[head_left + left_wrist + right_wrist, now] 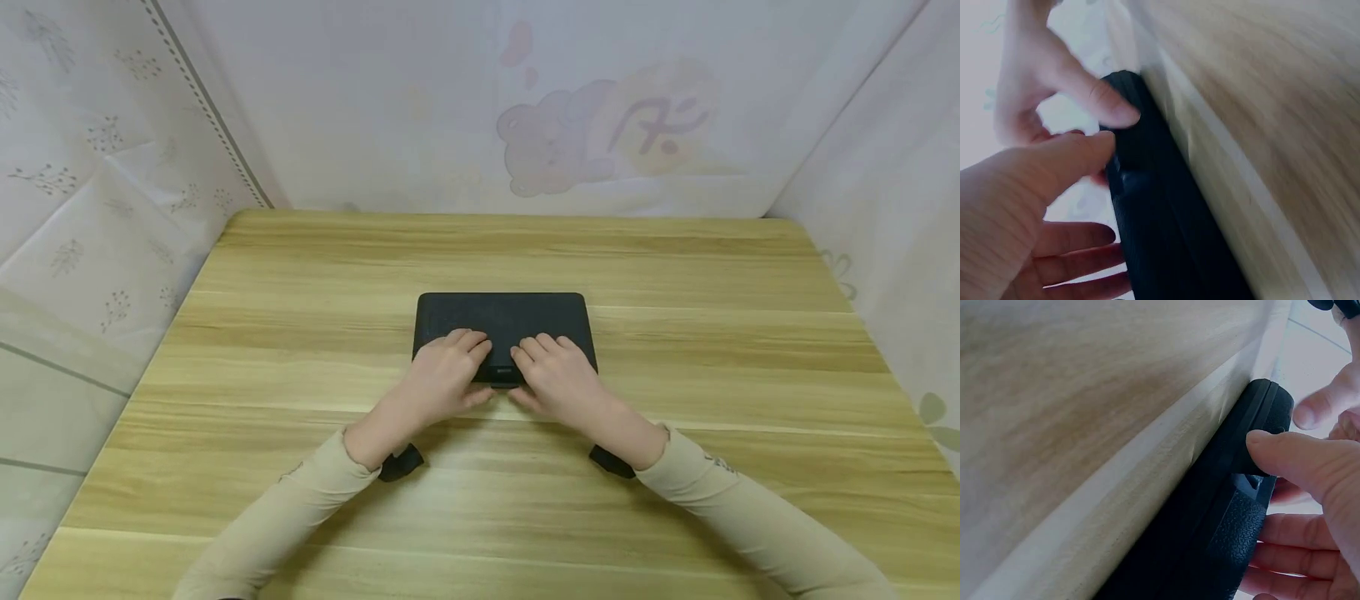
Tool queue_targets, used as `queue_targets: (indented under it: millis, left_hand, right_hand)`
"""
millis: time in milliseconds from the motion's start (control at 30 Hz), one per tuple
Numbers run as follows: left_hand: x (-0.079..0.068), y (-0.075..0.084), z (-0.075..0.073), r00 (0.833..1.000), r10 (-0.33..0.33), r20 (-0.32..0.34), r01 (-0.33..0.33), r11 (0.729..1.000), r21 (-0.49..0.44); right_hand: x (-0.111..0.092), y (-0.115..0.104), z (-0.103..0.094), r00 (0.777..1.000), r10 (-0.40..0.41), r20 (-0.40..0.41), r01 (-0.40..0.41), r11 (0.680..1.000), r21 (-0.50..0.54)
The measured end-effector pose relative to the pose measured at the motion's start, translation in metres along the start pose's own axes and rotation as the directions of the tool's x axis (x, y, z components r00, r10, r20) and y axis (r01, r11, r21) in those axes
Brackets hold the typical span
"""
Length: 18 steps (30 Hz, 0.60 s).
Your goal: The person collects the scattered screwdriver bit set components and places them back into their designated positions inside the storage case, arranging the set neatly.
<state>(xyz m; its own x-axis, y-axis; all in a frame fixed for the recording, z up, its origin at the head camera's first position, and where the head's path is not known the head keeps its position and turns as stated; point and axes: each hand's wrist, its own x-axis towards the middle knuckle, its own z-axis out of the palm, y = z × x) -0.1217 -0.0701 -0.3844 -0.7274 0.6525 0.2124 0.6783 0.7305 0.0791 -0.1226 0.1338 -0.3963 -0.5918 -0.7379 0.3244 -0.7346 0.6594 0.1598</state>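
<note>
A flat black plastic case [506,312] lies closed on the wooden table, its latch [504,372] at the middle of the near edge. My left hand [448,371] holds the case's near edge left of the latch, fingers over the lid and thumb at the front. Opposite it, my right hand [558,375] grips the same edge to the right, with its thumb against the front by the latch. In the right wrist view the case [1235,531] shows a pebbled lid, and the right thumb overlaps the latch. The fingertips' undersides are hidden.
The wood-grain table [225,358] extends around the case on all sides. Pale printed cloth [375,108] hangs behind the far edge and at both sides. Dark straps [401,462] sit at the wrists, below the sleeve cuffs.
</note>
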Motion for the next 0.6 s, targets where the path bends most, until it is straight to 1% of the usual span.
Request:
queue_targets:
  millis: [67, 233, 300, 400, 500, 600]
  left_hand:
    - [0.003, 0.006, 0.001, 1.0, -0.003, 0.003, 0.003, 0.999, 0.05]
    - [0.01, 0.016, 0.005, 0.999, -0.028, -0.041, 0.034, 0.989, 0.143]
    - [0.011, 0.019, 0.007, 0.997, -0.028, -0.067, 0.04, 0.982, 0.186]
    - [0.013, 0.023, 0.009, 0.996, -0.022, -0.087, 0.044, 0.966, 0.255]
    - [0.015, 0.025, 0.01, 0.996, -0.02, -0.083, 0.045, 0.952, 0.304]
    - [0.016, 0.026, 0.009, 0.998, -0.029, -0.062, 0.047, 0.947, 0.317]
  right_hand:
    - [0.0, 0.0, 0.0, 1.0, 0.001, -0.004, -0.001, 1.0, 0.004]
    - [0.0, -0.001, 0.0, 1.0, 0.013, -0.016, -0.013, 1.0, 0.012]
    - [0.0, -0.001, 0.001, 1.0, 0.016, -0.024, -0.015, 1.0, 0.012]
    - [0.0, -0.002, 0.002, 0.999, 0.017, -0.034, -0.016, 1.0, 0.018]
    - [0.001, -0.002, 0.003, 0.999, 0.018, -0.043, -0.017, 1.0, 0.021]
    - [0.001, -0.002, 0.003, 0.998, 0.021, -0.051, -0.02, 0.999, 0.025]
